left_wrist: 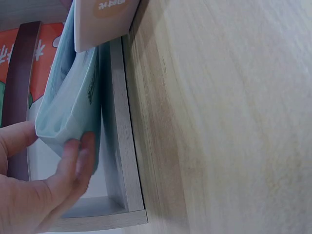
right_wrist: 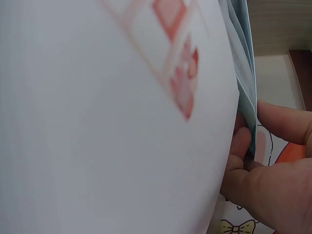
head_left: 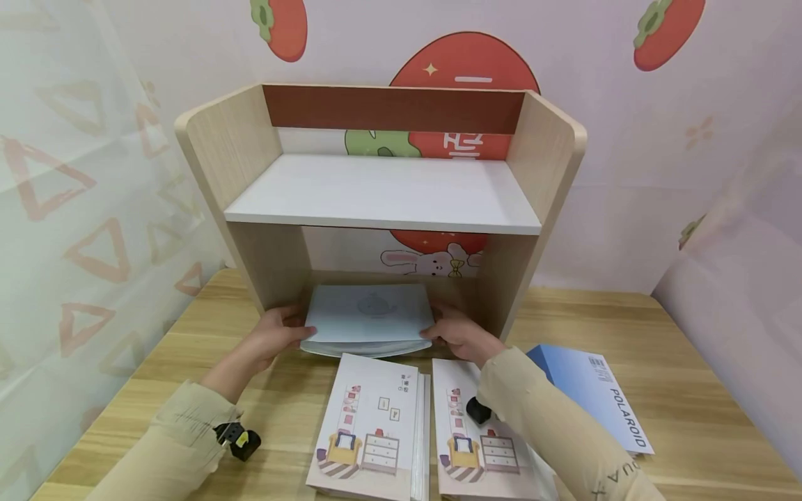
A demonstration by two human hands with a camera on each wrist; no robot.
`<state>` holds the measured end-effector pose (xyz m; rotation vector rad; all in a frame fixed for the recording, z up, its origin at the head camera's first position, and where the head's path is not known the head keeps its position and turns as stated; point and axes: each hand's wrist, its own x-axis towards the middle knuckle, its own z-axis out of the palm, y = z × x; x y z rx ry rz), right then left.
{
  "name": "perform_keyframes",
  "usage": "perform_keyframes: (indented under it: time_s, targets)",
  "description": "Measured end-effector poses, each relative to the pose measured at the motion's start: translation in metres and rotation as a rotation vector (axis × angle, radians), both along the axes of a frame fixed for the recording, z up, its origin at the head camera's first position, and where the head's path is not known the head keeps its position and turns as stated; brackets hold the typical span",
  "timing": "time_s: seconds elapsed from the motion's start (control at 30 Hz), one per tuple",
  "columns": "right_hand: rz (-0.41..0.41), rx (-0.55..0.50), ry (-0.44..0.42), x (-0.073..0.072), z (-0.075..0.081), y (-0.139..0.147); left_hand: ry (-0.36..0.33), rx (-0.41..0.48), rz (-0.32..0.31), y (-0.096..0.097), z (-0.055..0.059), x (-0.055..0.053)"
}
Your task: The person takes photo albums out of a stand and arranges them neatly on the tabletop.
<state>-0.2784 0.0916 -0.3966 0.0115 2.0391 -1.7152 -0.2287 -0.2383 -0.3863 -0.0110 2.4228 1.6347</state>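
Note:
A pale blue album (head_left: 370, 311) with a faint whale drawing on its cover lies flat in the front of the desk shelf's lower compartment. My left hand (head_left: 276, 335) grips its left edge, thumb on the cover and fingers underneath. At the opposite edge my right hand (head_left: 460, 332) pinches the album, its thumb on top too. Clear sleeves show between the covers of the blue album (left_wrist: 68, 102) in the left wrist view. Seen from the right wrist, a white album (right_wrist: 112, 146) close to the camera hides part of the right hand's fingers (right_wrist: 239, 146).
The wooden desk shelf (head_left: 382, 191) has side panels and a white upper board. Two white albums with room drawings, a left one (head_left: 366, 431) and a right one (head_left: 460, 445), lie before it. A blue box marked POLAROID (head_left: 595, 393) is at the right, partly behind the right sleeve.

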Motion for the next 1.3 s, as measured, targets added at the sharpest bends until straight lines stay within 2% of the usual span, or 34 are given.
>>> perform_keyframes:
  time_s: [0.2, 0.47, 0.67, 0.93, 1.3]
  targets:
    - [-0.018, -0.021, 0.000, 0.002, 0.001, 0.000, 0.007, 0.016, -0.031, -0.001, -0.001, 0.000]
    - [0.006, -0.059, 0.041, 0.005, 0.008, 0.004, 0.004, 0.031, -0.063, -0.002, 0.003, 0.000]
    - [0.030, -0.099, 0.058, 0.006, 0.010, 0.008, -0.001, 0.051, -0.063, -0.001, 0.006, 0.000]
    - [0.031, -0.104, 0.089, 0.006, 0.016, 0.012, 0.031, 0.072, -0.082, -0.001, 0.011, -0.003]
    - [0.020, -0.075, 0.131, 0.016, 0.022, 0.019, 0.043, 0.021, -0.144, -0.001, 0.019, 0.004]
